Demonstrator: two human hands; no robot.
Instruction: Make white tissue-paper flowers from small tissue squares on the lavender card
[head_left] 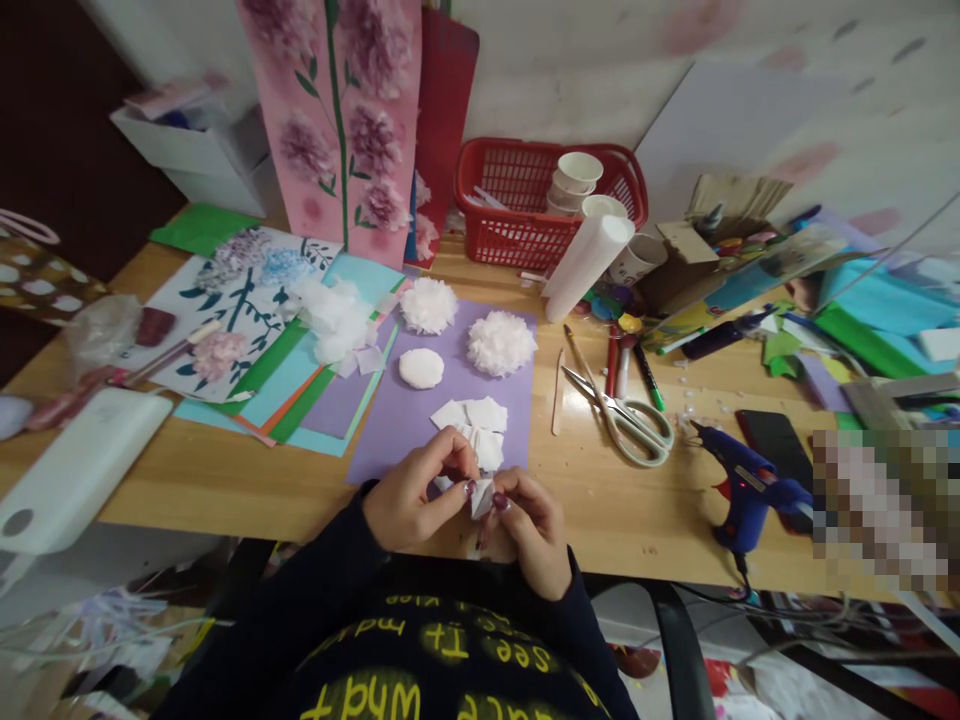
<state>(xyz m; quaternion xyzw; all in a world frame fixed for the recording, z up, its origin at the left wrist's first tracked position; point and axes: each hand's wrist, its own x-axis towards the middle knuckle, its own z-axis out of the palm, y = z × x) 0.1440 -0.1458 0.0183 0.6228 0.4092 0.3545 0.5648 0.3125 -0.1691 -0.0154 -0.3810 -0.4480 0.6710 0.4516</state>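
Between my two hands, close to the table's front edge, is a small piece of white paper (481,499). My left hand (420,488) pinches it from the left with thumb and forefinger. From the right, the thumb and fingers of my right hand (534,530) grip the same piece. Just beyond my fingers, a loose pile of white paper pieces (480,425) lies on a purple sheet (382,440). Farther back on that sheet sit two fluffy white paper flowers (501,343) and a plain white oval pad (421,369).
Scissors (637,430), a wooden stick (558,392) and pens (649,375) lie to the right, with a blue glue gun (750,480) and a phone (772,440) beyond. Coloured sheets (315,400) spread left. At the back stands a red basket (510,240) with paper cups.
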